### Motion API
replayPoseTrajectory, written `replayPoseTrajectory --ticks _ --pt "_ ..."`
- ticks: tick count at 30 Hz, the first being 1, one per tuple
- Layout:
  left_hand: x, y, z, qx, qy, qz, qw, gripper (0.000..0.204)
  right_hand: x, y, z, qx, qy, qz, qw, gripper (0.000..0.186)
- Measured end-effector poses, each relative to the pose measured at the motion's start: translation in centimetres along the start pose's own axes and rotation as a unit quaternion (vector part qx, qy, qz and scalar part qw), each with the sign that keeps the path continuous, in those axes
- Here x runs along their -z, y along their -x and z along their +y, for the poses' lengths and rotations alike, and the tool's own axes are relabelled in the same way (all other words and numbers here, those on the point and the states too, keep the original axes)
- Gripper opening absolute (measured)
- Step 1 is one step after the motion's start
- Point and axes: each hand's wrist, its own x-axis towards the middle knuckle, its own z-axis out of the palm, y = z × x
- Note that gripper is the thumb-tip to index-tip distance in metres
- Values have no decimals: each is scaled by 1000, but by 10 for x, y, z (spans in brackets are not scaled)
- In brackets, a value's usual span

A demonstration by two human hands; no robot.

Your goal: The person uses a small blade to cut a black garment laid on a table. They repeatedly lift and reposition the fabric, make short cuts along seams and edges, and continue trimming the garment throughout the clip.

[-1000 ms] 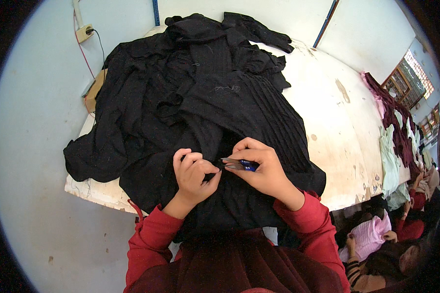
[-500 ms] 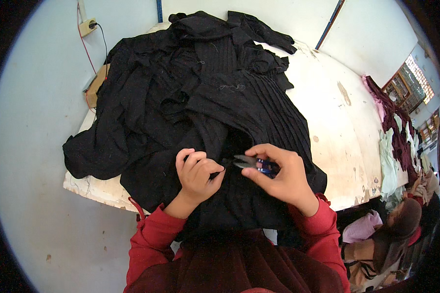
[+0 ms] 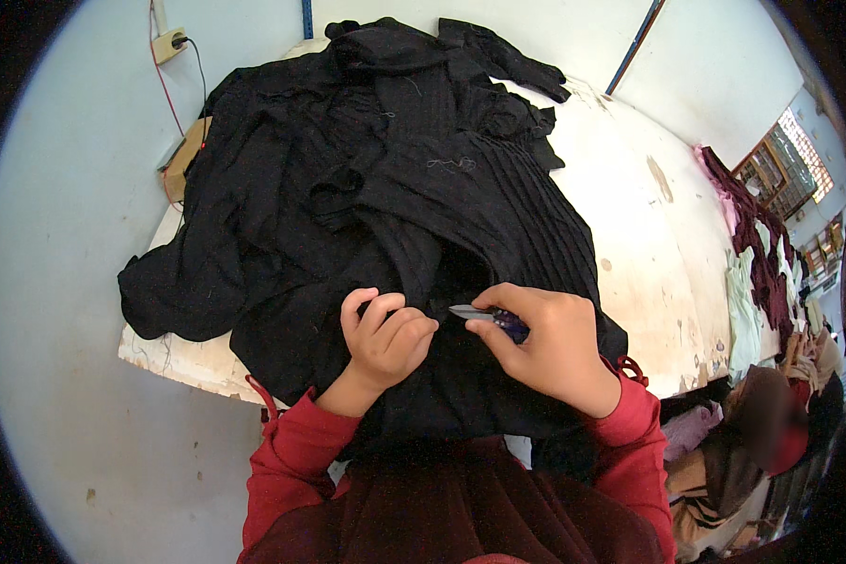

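Note:
A large black garment (image 3: 282, 207) with narrow pleats lies bunched before me, its near part reaching down to my lap. My left hand (image 3: 385, 338) is closed in a pinch on the black cloth, thumb and forefinger together; the exact bit held is hard to make out against the dark fabric. Just right of it, my right hand (image 3: 550, 343) grips a pair of thread snips (image 3: 508, 324) with a blue handle. Their pointed blades face my left fingertips, a small gap away, and look pressed together. Pale loose thread (image 3: 451, 164) rests on the pleats farther up.
The cloth covers much of a worn pale table (image 3: 658, 263) with a chipped edge. A wall socket (image 3: 169, 45) with a plugged-in cable is at the far left, above a small brown box (image 3: 186, 162). Maroon and mint clothes (image 3: 747, 301) and another person (image 3: 771, 423) are at right.
The snips' blades have gone from apart to together, and the right hand has turned slightly. The left hand has shifted a little toward the right. The person at right has moved.

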Motion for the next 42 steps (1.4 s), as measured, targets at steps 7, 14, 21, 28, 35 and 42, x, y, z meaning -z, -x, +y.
replayPoseTrajectory --ticks 7,14,21,28,35,42 --pt "0 1 1 -12 -17 0 1000 33 -3 -18 17 -19 -155 28 987 28" --pt "-4 6 1 -25 -17 1 1000 29 -36 -17 29 3 -206 -36 978 17" --pt "-2 8 0 -53 -34 19 998 11 -8 -20 45 -86 -400 74 909 11" --pt "-1 15 -1 -100 -34 7 994 14 -35 -11 38 21 -176 3 984 22" --pt "0 16 -2 -100 -30 13 994 14 -44 -15 72 -104 -370 170 907 12" --pt "-2 21 -3 -46 3 25 999 15 -38 4 50 51 -346 71 934 27"
